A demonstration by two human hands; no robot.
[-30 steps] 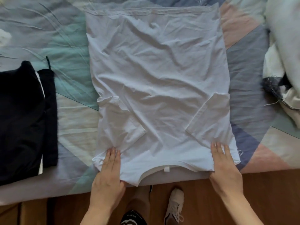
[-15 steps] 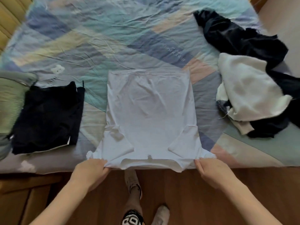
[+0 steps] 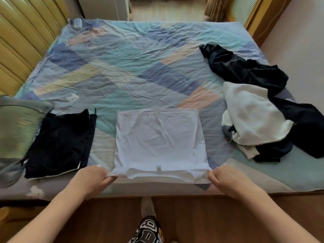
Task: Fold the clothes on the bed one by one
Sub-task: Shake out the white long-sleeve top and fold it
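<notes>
White T-shirt (image 3: pixel 159 139), sleeves tucked: left hand (image 3: pixel 93 179) and right hand (image 3: pixel 228 181) each pinch a collar-end corner; best carried level to the far hem, edges aligned.

bare bedsheet (image 3: pixel 133 71) lies open beyond the white shirt (image 3: pixel 159 139); folded black garment (image 3: pixel 59 142) flanks left, unfolded pile (image 3: pixel 254 116) right.

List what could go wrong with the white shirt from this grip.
1. Both hands, left hand and right hand, pinch only the near corners of the white shirt, so the tucked sleeves may slip out when lifted.
2. The near hem sits at the bed edge; released, it might slide toward the floor.
</notes>
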